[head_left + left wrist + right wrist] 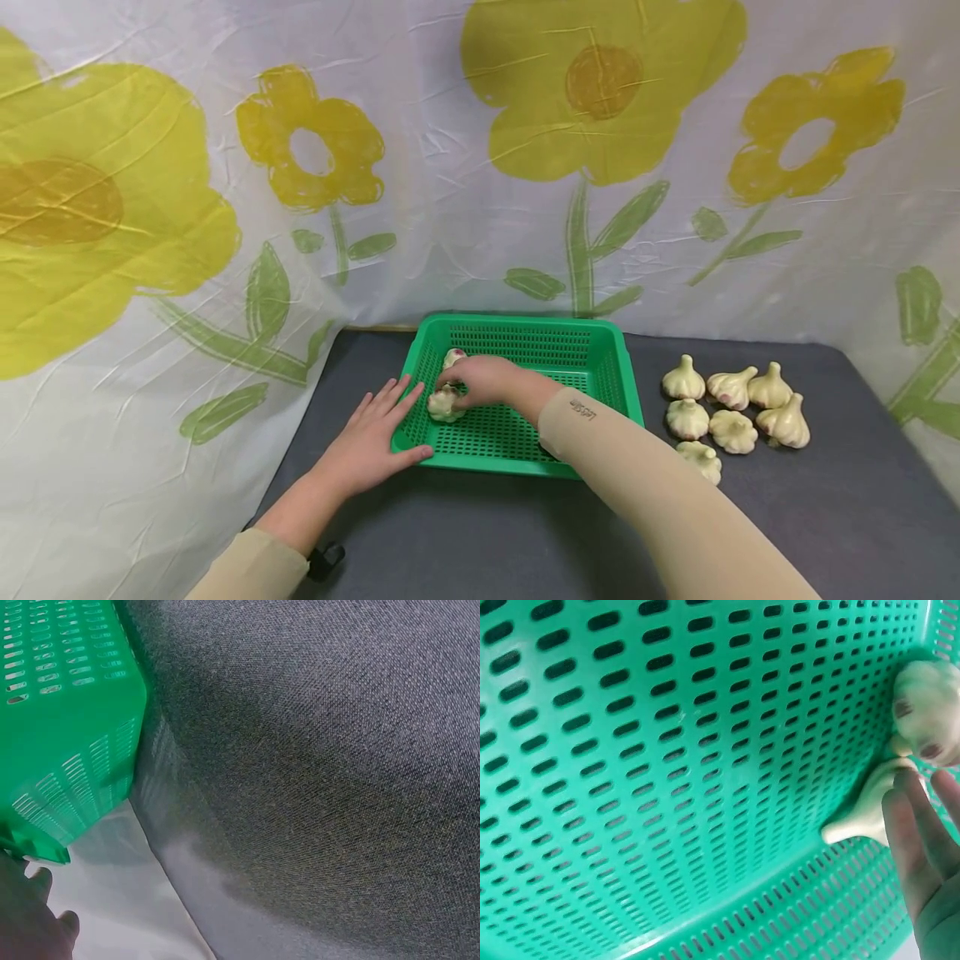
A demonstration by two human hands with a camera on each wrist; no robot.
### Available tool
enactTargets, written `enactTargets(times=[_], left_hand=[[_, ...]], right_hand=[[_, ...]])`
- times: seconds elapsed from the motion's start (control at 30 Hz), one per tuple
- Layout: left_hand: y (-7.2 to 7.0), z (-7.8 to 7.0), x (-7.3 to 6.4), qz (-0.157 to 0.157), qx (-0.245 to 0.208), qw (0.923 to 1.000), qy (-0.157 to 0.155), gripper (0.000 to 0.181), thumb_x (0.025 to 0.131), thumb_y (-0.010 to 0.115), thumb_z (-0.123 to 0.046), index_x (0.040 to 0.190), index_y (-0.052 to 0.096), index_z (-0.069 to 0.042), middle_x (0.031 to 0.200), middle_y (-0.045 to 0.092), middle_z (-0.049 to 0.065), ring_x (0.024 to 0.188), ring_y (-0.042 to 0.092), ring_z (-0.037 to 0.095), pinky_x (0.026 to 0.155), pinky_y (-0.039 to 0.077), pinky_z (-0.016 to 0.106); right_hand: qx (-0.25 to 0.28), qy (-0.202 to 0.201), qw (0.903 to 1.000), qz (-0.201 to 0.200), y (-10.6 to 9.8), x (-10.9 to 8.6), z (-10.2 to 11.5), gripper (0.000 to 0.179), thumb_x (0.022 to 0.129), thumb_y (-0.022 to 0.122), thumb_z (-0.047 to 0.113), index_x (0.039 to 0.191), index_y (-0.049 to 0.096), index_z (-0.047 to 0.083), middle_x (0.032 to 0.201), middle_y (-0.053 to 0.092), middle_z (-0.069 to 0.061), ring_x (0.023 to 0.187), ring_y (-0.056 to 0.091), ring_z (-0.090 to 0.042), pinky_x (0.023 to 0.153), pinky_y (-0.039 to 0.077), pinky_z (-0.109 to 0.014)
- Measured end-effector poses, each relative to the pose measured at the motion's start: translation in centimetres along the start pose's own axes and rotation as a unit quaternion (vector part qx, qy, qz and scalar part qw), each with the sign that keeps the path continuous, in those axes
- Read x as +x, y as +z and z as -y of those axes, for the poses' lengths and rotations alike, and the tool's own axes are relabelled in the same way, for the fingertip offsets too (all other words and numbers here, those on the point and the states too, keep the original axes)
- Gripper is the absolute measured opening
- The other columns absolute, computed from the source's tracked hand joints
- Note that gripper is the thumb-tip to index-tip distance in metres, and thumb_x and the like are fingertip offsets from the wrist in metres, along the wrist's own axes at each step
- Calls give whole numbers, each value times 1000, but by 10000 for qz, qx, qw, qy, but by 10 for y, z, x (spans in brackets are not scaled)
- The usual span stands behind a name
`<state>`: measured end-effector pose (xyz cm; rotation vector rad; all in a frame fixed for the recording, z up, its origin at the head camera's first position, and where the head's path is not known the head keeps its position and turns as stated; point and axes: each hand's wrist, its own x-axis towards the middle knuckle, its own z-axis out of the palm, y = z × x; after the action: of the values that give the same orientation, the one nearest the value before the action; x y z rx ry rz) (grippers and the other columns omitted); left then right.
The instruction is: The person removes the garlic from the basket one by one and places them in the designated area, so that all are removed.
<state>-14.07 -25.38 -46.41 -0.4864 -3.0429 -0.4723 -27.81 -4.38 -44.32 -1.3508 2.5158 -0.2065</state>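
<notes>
A green plastic basket (517, 462) with slotted walls stands on the dark table. My left hand (375, 437) lies spread at its left front corner, thumb and fingers at the rim. Inside, my right hand (487, 382) reaches to the left end, where thumb and fingertips pinch a garlic bulb (444, 405). Just beyond the fingers sits another garlic bulb (453, 357), partly hidden by the hand. Several fingers look rather straight beside the two bulbs in the right wrist view; the thumb is out of that frame. Only dark fingertips (41, 885) show in the left wrist view.
Several garlic bulbs (731, 432) lie grouped on the table (832, 517) to the right of the basket. A white cloth (420, 208) with painted yellow flowers hangs behind and along the sides. A small black object (326, 561) shows beside the left wrist.
</notes>
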Motion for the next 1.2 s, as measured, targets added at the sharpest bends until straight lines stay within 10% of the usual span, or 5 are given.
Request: enactTargets(times=[0.73, 1.2], left_hand=[[-2, -2, 0, 76, -8, 9999, -71, 94, 87, 64, -63, 160, 19, -26, 166, 11, 3, 152, 9, 30, 119, 9, 57], [1, -1, 1, -72, 21, 10000, -58, 94, 87, 65, -63, 160, 22, -23, 166, 13, 4, 152, 11, 31, 119, 10, 57]], right_hand=[[619, -119, 9974, 356, 0, -17, -10, 16, 94, 71, 23, 109, 69, 29, 103, 61, 12, 89, 56, -7, 78, 48, -27], [931, 143, 9914, 907, -10, -52, -29, 23, 98, 64, 14, 118, 70, 24, 118, 63, 10, 101, 55, -10, 83, 48, -31]])
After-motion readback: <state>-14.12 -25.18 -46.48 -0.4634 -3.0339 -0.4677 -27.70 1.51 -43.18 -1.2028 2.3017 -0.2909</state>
